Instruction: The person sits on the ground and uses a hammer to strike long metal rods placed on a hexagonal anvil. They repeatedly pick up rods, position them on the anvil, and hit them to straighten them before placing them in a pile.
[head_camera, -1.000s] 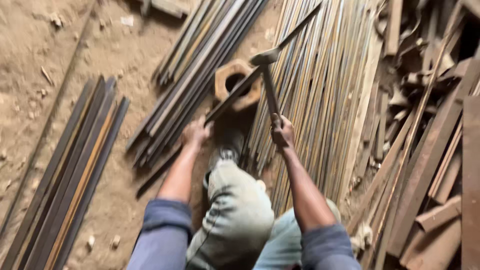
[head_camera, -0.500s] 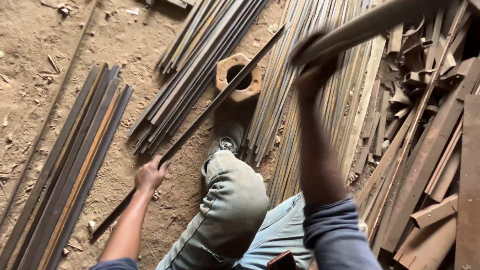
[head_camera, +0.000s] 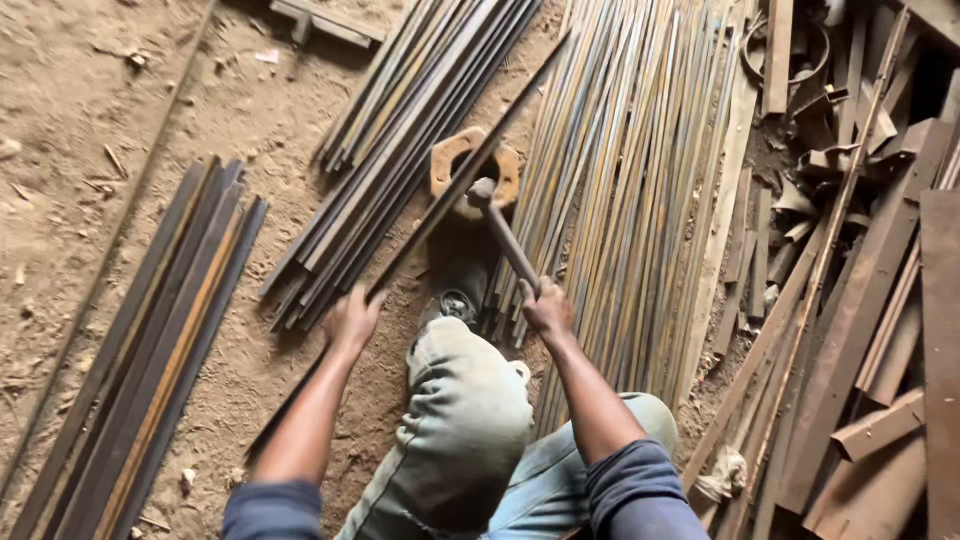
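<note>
Since the earlier frame the right hand has come down from its raised swing; the hammer now has its head on the long metal bar, right where the bar crosses the rusty hexagonal block. Right fingers clenched round the hammer handle's lower end. Left hand has shifted up the bar and grips it nearer the block, fingers closed around it.

Bar lies diagonally, upper end toward top centre, lower end on the dirt floor past the left forearm. Block sits on the floor between two stacks. Person's shoe is planted just below the block, bent knee in grey trousers under it.

Around: bundle of dark angle bars left of the block, wide spread of thin rods to its right, another bar bundle far left, scrap pile on the right.
</note>
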